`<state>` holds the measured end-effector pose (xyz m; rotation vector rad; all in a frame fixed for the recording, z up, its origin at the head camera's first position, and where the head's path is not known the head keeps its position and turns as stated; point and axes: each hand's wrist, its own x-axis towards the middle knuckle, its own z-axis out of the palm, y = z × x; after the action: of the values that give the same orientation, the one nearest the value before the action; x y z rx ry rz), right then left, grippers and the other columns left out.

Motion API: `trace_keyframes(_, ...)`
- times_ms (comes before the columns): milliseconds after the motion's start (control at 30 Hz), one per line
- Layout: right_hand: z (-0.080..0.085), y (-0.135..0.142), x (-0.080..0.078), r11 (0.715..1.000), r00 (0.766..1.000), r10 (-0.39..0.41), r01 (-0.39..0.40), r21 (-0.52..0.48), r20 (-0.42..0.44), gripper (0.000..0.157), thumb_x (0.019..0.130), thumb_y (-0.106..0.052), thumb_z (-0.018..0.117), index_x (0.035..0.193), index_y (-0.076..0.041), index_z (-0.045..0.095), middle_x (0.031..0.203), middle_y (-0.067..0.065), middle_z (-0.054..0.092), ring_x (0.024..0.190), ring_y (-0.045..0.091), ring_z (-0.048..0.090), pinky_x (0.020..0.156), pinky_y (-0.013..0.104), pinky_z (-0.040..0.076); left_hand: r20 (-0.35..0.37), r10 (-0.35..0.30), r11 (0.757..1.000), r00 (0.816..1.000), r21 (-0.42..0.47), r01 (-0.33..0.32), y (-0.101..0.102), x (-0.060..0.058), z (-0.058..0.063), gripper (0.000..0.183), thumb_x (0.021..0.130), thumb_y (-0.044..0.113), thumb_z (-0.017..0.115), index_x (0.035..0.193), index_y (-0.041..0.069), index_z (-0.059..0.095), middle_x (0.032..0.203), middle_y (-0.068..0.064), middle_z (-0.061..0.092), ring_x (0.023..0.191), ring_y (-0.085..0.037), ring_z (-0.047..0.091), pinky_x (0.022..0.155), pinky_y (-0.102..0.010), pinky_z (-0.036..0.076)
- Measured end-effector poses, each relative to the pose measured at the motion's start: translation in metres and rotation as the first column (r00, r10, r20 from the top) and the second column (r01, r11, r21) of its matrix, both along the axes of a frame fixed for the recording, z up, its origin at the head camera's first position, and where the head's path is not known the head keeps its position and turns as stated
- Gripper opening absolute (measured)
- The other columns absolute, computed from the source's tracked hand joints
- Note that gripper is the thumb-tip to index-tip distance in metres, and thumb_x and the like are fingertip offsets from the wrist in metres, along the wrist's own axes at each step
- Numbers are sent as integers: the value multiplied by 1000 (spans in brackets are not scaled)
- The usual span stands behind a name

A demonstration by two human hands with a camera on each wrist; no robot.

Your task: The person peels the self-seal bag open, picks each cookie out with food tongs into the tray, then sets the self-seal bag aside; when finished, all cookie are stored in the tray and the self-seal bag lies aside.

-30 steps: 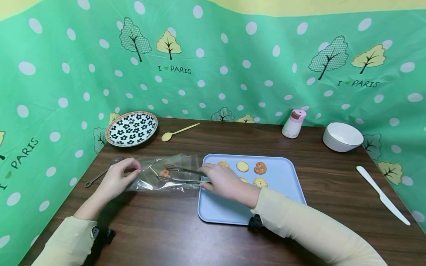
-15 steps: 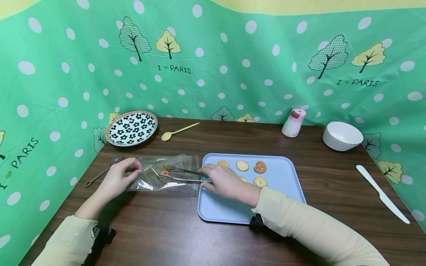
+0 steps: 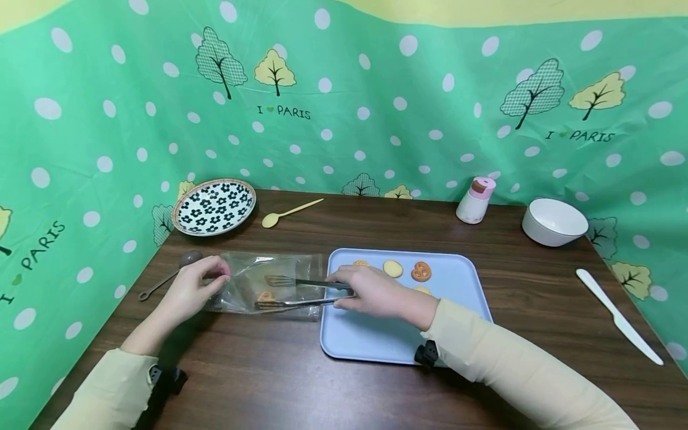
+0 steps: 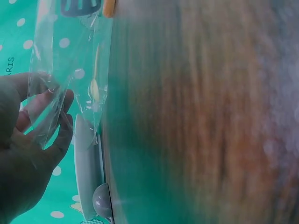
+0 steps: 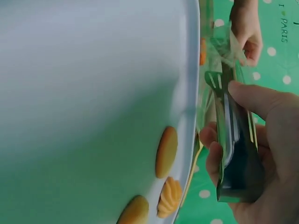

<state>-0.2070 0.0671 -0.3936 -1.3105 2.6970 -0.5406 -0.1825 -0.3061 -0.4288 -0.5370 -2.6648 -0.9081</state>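
My left hand (image 3: 190,286) pinches the left end of a clear plastic bag (image 3: 239,283); the left wrist view shows the film between thumb and fingers. In my right hand (image 3: 378,292) are metal tongs (image 5: 240,158), thumb on one arm and fingers round the other. Their slotted tips (image 4: 80,5) reach into the bag, arms spread apart. A brown pretzel-shaped cookie (image 3: 265,296) lies in the bag close by the nearer tip. Under my right forearm sits a light blue tray (image 3: 365,343) bearing an oval cookie (image 3: 393,269), another pretzel-shaped cookie (image 3: 421,272) and others, partly hidden by the hand.
Behind the bag stand a flower-patterned plate (image 3: 215,209) and a yellow spoon (image 3: 271,221). A dark round-headed scoop (image 3: 190,258) lies beyond my left hand. Toward the right are a pink-topped shaker (image 3: 475,202), a white bowl (image 3: 553,224) and a white knife (image 3: 618,316).
The tongs have spread apart and their handle end has shifted a little right with my right hand. The cookie in the bag has come free of the tips. My left hand has stayed put.
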Motion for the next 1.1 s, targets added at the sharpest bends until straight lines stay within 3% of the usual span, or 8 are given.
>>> trace_keyframes(133, -5, -1, -2, 999, 999, 39, -38, 25, -13, 45, 85, -32, 69, 126, -14, 59, 108, -4, 63, 68, 2, 52, 61, 21, 45, 12, -19, 1000, 1000, -9, 19, 0, 1, 0, 21, 83, 1, 69, 87, 19, 59, 84, 10, 61, 80, -3, 56, 76, -28, 52)
trace_keyframes(333, -14, -3, -3, 998, 998, 49, -48, 29, -30, 42, 87, -29, 67, 126, -14, 58, 116, -2, 63, 87, 8, 59, 77, 29, 51, 17, -40, 999, 999, -11, 40, -1, 1, -2, 20, 83, 1, 69, 87, 19, 60, 84, 10, 60, 81, -3, 55, 77, -25, 52)
trace_keyframes(500, -16, -3, -3, 998, 998, 53, -52, 23, -15, 40, 89, -27, 65, 126, -13, 59, 116, -2, 63, 90, 11, 61, 79, 31, 51, 20, -39, 999, 999, -13, 39, -1, 1, -3, 20, 83, 2, 69, 87, 20, 60, 83, 10, 59, 81, -3, 55, 77, -27, 52)
trace_keyframes(833, -13, 4, -3, 998, 998, 53, -54, -15, -32, 39, 89, -28, 65, 125, -14, 59, 116, -3, 63, 90, 10, 61, 78, 30, 50, 22, -41, 999, 999, -14, 41, -1, 2, -3, 19, 83, 3, 70, 86, 20, 61, 83, 12, 58, 80, -3, 55, 76, -27, 52)
trace_keyframes(1100, -1, 25, 1, 999, 999, 2, -4, -36, -38, 37, 87, -27, 68, 121, -13, 61, 109, -2, 64, 80, 9, 56, 72, 28, 48, 33, -33, 999, 999, -20, 34, -1, 1, -4, 19, 84, 4, 69, 86, 20, 61, 84, 11, 59, 82, -4, 56, 77, -28, 52)
